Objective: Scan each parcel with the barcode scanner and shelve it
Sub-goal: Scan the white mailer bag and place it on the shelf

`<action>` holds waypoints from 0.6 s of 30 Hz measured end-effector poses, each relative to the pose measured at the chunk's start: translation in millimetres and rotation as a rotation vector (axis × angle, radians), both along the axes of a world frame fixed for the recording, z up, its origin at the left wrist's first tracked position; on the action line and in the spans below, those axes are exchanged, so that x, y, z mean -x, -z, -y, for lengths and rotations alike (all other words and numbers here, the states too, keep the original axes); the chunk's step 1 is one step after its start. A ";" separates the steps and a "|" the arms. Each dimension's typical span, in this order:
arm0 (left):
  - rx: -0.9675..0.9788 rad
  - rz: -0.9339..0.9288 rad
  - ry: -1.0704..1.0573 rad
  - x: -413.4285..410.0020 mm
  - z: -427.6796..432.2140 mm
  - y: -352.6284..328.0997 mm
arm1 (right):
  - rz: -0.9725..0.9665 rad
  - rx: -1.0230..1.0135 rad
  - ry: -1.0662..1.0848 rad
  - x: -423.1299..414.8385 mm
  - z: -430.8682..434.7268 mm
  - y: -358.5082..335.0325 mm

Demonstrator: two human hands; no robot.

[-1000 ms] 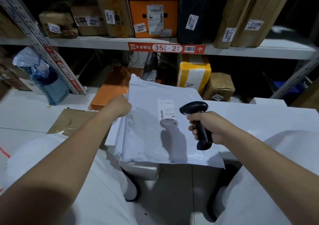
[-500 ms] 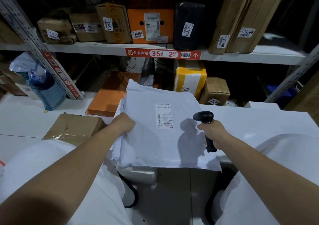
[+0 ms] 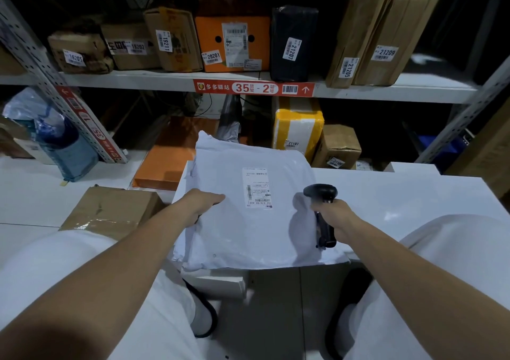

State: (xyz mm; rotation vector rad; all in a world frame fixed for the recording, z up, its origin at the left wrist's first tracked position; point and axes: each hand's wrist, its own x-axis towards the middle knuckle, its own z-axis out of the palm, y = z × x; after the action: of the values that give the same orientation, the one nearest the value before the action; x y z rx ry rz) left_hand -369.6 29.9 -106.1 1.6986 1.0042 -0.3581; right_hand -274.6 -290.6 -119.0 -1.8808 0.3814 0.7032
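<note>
1. Beneath stocked shelves (image 3: pixel 165 81), the parcel (image 3: pixel 248 235) is overhanging the bench's (image 3: pixel 414 194) near edge.
2. Left hand (image 3: pixel 205 203) is pressing it flat-fingered; right hand (image 3: pixel 335 217) is gripping the scanner (image 3: pixel 320 192).
3. Unpinned, the slick parcel is risking sliding floorward.

Your table and the rack behind it

A white mailer (image 3: pixel 248 235) lies flat on the left end of your white table (image 3: pixel 400 194). The upper shelf (image 3: pixel 138 82) carries a row of labelled parcels, among them an orange box (image 3: pixel 231 42) and a black parcel (image 3: pixel 294 42). Below it stand a yellow-taped parcel (image 3: pixel 298 128) and a small carton (image 3: pixel 339 146).
</note>
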 end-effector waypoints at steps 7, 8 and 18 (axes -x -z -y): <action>0.063 0.012 0.001 -4.4 4.2 -4.6 | -0.013 -0.031 -0.069 5.1 -1.9 -0.8; 0.067 0.017 0.009 -6.8 4.0 -6.4 | -0.017 -0.029 -0.074 4.6 -0.7 -2.2; 0.034 0.079 0.247 -44.9 -13.6 -35.4 | 0.063 0.028 0.102 -6.2 20.0 -24.6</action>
State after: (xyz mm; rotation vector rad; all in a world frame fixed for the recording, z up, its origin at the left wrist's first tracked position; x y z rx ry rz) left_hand -324.7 43.5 -70.6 1.7958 0.7282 -0.4613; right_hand -268.4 -310.6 -94.4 -1.8905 0.4454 0.5714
